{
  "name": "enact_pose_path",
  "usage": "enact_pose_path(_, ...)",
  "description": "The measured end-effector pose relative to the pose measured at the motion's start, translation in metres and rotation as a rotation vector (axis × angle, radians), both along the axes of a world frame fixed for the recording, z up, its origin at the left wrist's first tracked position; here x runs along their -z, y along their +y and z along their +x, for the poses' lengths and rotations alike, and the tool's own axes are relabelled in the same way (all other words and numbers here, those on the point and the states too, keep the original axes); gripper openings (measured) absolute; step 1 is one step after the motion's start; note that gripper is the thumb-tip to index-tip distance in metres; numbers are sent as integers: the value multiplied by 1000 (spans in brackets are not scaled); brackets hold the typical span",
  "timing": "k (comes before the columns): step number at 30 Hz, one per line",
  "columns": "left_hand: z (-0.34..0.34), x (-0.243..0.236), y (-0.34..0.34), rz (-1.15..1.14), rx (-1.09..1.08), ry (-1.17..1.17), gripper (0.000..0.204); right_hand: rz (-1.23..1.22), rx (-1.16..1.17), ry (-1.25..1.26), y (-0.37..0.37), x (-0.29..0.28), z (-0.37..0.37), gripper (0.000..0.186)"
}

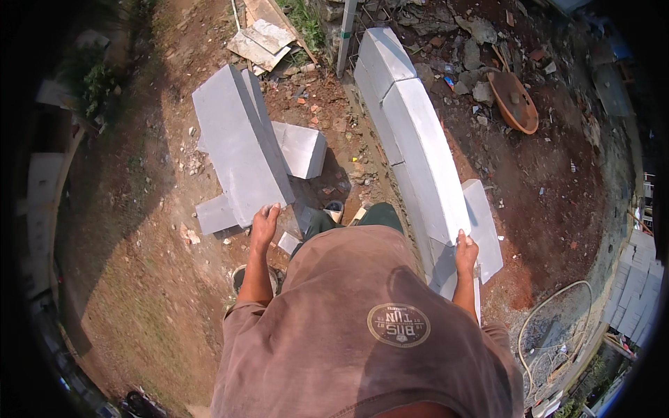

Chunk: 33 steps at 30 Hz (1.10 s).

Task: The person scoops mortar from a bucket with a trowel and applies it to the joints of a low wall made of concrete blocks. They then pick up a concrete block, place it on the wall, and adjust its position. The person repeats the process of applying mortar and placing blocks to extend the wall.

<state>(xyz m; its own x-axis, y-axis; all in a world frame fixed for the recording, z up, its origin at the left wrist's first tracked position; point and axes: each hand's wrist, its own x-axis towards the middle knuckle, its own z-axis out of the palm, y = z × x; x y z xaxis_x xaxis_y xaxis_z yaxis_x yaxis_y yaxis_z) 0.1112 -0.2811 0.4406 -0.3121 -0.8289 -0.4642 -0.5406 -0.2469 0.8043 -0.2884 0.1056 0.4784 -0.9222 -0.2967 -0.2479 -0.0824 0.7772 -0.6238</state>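
My left hand (pixel 265 221) is at the near corner of a large grey building block (pixel 240 143), its fingers curled against the edge. That block lies tilted on a loose pile, with another light block (pixel 301 149) sticking out beside it. On the right, my right hand (pixel 466 252) has its fingers closed at the near end of a pale wall block (pixel 431 150). This block forms part of a low wall of stacked blocks running away from me. Both palms are turned out of sight, so how firmly the fingers grip is hard to see.
A grey post (pixel 346 38) stands at the wall's far end. Beyond the wall lie an orange-brown basin (pixel 513 102), rubble and a coiled hose (pixel 557 334). A slab (pixel 482 226) leans by the wall's right side. Broken boards (pixel 260 43) lie at the far left; a bucket (pixel 240 279) is beside my left forearm.
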Motion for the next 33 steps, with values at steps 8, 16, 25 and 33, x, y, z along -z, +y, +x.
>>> enact_pose_path(8, -39, 29, 4, 24, -41, -11, 47, -55, -95, 239, 25, 43, -48, 27)
enact_pose_path(16, -22, 58, 47, 129, 4, -302, 46, 87, 24, -38, 28, 18, -106, 33)
enact_pose_path(25, -18, 74, 47, 100, 122, -461, 55, -97, 214, -129, 25, 45, -118, 43)
enact_pose_path(33, -114, 31, -58, -84, 254, -352, 50, -143, 332, -58, 47, 84, -96, 29)
